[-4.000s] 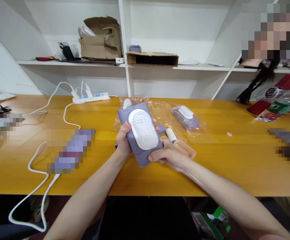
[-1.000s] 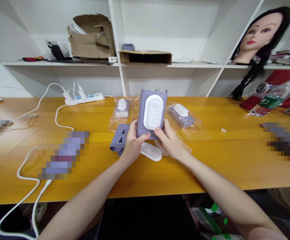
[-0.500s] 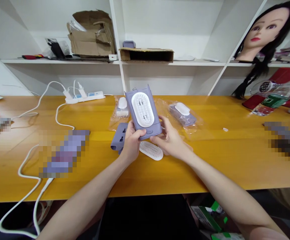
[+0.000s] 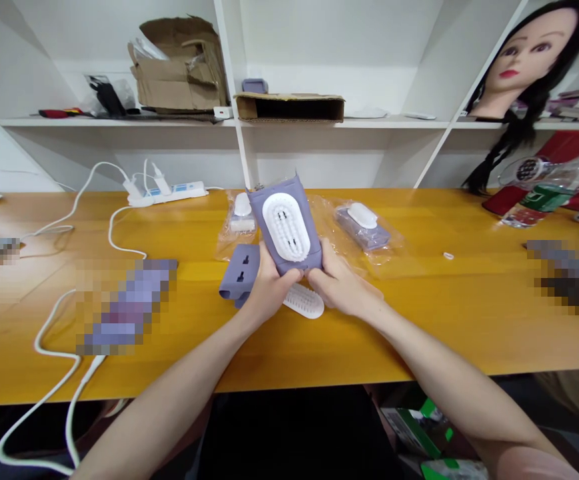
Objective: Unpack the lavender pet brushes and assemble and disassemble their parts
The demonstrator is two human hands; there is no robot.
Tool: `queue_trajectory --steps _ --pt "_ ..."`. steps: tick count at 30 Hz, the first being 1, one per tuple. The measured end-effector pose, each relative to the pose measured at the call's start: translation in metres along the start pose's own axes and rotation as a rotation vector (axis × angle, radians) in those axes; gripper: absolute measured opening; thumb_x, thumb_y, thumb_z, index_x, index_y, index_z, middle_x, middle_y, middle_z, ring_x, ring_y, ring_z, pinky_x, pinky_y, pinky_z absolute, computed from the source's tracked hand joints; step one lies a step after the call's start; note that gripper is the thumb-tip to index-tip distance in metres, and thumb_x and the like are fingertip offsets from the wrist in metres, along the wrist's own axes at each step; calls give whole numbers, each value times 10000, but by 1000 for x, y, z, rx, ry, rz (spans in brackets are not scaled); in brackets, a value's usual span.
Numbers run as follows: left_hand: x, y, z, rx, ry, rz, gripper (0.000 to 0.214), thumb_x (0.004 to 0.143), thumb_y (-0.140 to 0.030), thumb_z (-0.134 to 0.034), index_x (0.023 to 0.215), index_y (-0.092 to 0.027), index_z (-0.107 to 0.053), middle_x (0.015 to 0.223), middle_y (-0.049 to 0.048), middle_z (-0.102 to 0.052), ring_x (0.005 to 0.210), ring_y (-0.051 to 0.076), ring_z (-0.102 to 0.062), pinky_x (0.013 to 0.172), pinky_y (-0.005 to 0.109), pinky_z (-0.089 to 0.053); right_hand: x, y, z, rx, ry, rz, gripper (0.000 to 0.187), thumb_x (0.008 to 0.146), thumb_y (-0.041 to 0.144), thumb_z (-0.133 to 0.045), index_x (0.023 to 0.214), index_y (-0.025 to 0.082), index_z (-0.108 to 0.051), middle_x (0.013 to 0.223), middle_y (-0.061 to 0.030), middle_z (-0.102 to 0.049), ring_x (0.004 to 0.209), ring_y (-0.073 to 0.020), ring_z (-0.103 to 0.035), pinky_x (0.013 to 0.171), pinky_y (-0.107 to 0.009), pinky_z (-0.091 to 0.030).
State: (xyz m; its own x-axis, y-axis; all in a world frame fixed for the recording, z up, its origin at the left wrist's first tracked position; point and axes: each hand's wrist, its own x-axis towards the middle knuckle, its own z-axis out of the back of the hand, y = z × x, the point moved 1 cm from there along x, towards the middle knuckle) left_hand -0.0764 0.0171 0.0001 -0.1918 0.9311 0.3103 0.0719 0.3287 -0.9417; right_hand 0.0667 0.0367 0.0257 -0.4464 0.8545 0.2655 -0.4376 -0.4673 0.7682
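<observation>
Both my hands grip a lavender plastic case [image 4: 285, 230] with a white bristled brush pad [image 4: 286, 227] on its face. It is tilted, with its top leaning left. My left hand [image 4: 270, 291] holds its lower left side, and my right hand [image 4: 338, 283] holds its lower right corner. Just below them, a loose white bristle brush [image 4: 304, 301] lies on the table, partly hidden by my left hand. A lavender slotted plastic part [image 4: 240, 280] lies left of my left hand. Two bagged brush sets [image 4: 242, 220] [image 4: 362, 223] lie behind the case.
The yellow wooden table [image 4: 434, 320] holds a power strip [image 4: 166, 193] with white cables and pixelated objects on both sides. White shelves behind it hold a cardboard box [image 4: 289, 108] and a mannequin head [image 4: 529, 60].
The case has swung from upright to tilted in my hands and now sits lower. A white brush that lay on the case earlier now lies loose on the table. The view has shifted slightly.
</observation>
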Motion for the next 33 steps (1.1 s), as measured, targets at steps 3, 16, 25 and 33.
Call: queue_trajectory --steps 3,16,25,33 --pt "-1 -2 -1 -16 -10 3 501 607 -154 -621 1055 -208 -403 1035 35 -538 1014 218 -534 940 395 -424 1 -4 -6 29 -29 39 273 807 215 -443 1078 212 -412 1080 -79 -571 967 -252 -542 833 -417 -425" --pt "0 0 -1 -54 -16 -52 549 615 -144 -635 1132 -207 -460 1118 52 -563 1106 246 -530 990 402 -405 -1 6 -10 187 -52 -51 274 800 257 -467 1069 232 -422 1051 -71 -602 1038 -260 -537 904 -428 -404" --pt "-1 5 5 30 76 -136 489 681 -182 -617 1128 -212 -423 1129 61 -530 1098 245 -506 984 404 -392 4 -6 -13 265 -67 -3 320 738 248 -510 1048 210 -441 1012 -55 -588 954 -235 -541 856 -401 -432" --pt "0 6 6 102 35 -197 462 705 -150 -574 1140 -213 -431 1127 61 -551 1073 235 -526 959 388 -399 1 -1 -16 252 -63 -16 266 763 249 -508 997 224 -384 1007 -61 -591 1161 -259 -478 999 -436 -345"
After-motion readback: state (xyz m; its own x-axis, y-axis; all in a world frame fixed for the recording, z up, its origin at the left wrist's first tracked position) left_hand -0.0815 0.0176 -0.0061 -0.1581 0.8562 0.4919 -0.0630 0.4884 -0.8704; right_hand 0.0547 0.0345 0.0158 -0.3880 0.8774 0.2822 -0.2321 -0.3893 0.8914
